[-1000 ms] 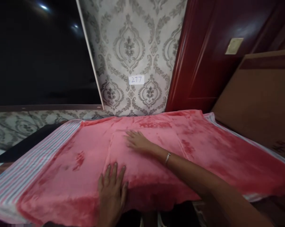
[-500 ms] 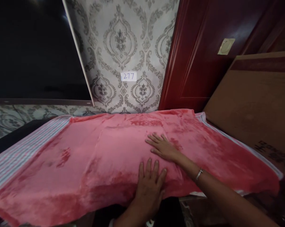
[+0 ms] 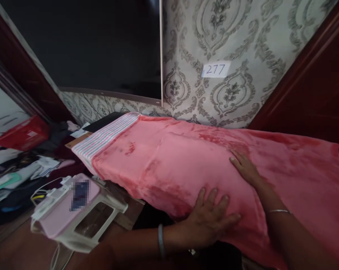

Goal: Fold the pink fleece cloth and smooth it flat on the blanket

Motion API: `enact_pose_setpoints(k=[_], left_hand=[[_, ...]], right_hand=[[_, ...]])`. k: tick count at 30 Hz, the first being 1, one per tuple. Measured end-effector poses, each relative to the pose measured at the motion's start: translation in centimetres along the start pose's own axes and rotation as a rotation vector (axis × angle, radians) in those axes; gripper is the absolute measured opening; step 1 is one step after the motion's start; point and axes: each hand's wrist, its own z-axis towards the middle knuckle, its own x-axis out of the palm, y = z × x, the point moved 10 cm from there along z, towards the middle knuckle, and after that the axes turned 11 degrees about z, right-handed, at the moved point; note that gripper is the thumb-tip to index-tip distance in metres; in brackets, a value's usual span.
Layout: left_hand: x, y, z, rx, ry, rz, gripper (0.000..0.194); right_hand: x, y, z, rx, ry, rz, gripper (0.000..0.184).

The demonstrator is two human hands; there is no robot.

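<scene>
Across the pink fleece blanket [image 3: 163, 161], the left hand [image 3: 211, 217] and right hand [image 3: 244, 167] lie flat and open, gripping nothing.

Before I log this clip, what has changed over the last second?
The left hand and right hand moved along the pink fleece blanket, away from the striped cloth, lying flat, gripping nothing. The view swung left, showing clothes on the floor. The blanket and 277 label stayed put.
</scene>
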Motion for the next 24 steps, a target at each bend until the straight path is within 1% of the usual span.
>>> enact_pose_setpoints(k=[3,6,8,10,11,12,13,15,17,19,20,22,24], left_hand=[[0.1,-0.1,-0.3,0.009,0.013,-0.026,0.065],[-0.4,-0.2,-0.3,0.021,0.022,-0.08,0.068],[-1.4,0.2,0.0,0.026,0.046,-0.138,0.068],[-2.8,1.1,0.3,0.044,0.083,-0.201,0.065],[-3.6,2.0,0.5,0.04,0.095,-0.22,0.063],[-4.5,3.3,0.6,0.022,0.1,-0.225,0.059],[-5.3,5.0,0.7,-0.015,0.101,-0.215,0.056],[-6.5,9.2,0.4,-0.139,0.105,-0.155,0.055],[-6.7,13.4,-0.6,-0.275,0.127,-0.074,0.059],[-5.9,16.6,-2.1,-0.371,0.175,-0.017,0.067],[-5.1,17.6,-2.9,-0.402,0.206,-0.002,0.07],[-3.3,18.8,-4.2,-0.44,0.261,0.011,0.069],[-2.0,19.1,-5.0,-0.452,0.284,0.02,0.066]], right_hand=[[0.0,-0.1,-0.2,0.022,-0.001,0.027,0.064],[-0.3,0.4,0.3,0.029,0.041,0.015,0.066],[-0.8,1.0,0.4,0.067,0.089,-0.044,0.07],[-1.6,2.3,-0.1,0.134,0.115,-0.148,0.071],[-2.1,3.4,-0.7,0.147,0.118,-0.201,0.071],[-2.4,5.0,-1.5,0.131,0.115,-0.244,0.069],[-2.5,6.9,-2.6,0.08,0.114,-0.271,0.067],[-1.8,11.0,-5.4,-0.08,0.132,-0.289,0.063],[-0.5,13.8,-8.5,-0.198,0.164,-0.296,0.062],[0.9,14.8,-10.8,-0.22,0.187,-0.305,0.063],[1.4,14.8,-11.5,-0.204,0.191,-0.309,0.063],[2.1,14.5,-12.3,-0.163,0.192,-0.309,0.062],[2.3,14.4,-12.3,-0.142,0.189,-0.299,0.062]])
